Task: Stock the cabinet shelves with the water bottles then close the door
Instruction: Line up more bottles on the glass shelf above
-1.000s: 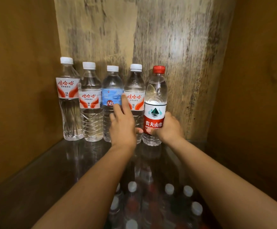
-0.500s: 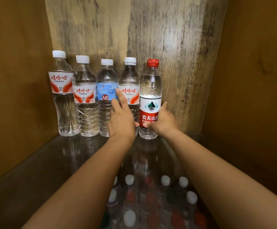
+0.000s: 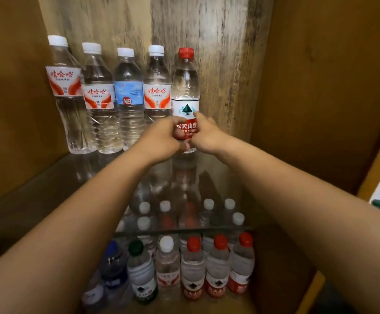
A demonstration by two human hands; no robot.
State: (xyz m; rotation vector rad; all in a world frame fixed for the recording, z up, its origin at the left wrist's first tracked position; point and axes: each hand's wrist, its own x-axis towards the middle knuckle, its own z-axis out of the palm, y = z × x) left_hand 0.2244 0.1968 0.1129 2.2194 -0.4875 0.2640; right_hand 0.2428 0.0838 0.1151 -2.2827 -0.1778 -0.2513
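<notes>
Red-capped bottle (image 3: 185,87) held by left hand (image 3: 161,141), right hand (image 3: 207,134); glass shelf (image 3: 48,189) free rightward.

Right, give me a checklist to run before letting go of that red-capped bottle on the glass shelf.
1. Red-capped bottle upright: ok.
2. Its base flat on the glass shelf: cannot tell, hands hide it.
3. Left hand and right hand both on its lower part: ok.
4. In line beside the four white-capped bottles at the back wall: ok.
5. Free shelf space to its right for more: ok.
6. Cabinet door closed: not ok, the cabinet is open and the door is out of view.
</notes>
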